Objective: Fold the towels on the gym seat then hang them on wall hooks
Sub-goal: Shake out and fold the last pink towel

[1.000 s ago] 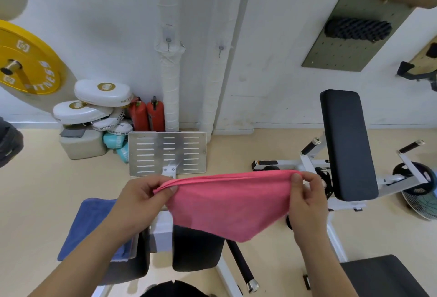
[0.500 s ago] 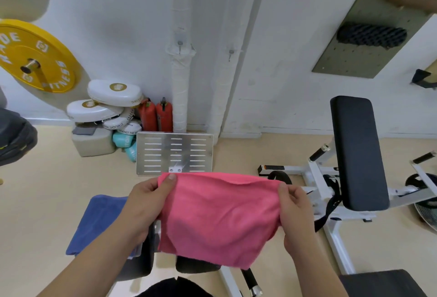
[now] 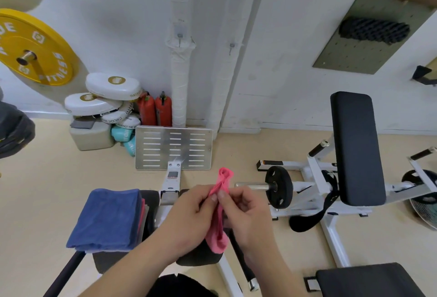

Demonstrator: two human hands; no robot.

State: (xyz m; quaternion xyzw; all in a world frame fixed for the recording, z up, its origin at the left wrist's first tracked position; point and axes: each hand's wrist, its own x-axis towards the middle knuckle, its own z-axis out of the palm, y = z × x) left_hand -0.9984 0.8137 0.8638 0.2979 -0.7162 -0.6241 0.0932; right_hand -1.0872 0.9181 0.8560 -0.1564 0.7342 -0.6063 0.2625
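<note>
My left hand [image 3: 189, 216] and right hand [image 3: 247, 216] now meet, fingers [image 3: 214, 198] pinching the pink towel [image 3: 218, 237], which was stretched wide a moment ago. One fold looks made.

The left hand [image 3: 189, 214] and right hand [image 3: 247, 214] are bare, as are both forearms [image 3: 132, 264]. Black clothing [image 3: 179, 285] shows low between the arms.
</note>
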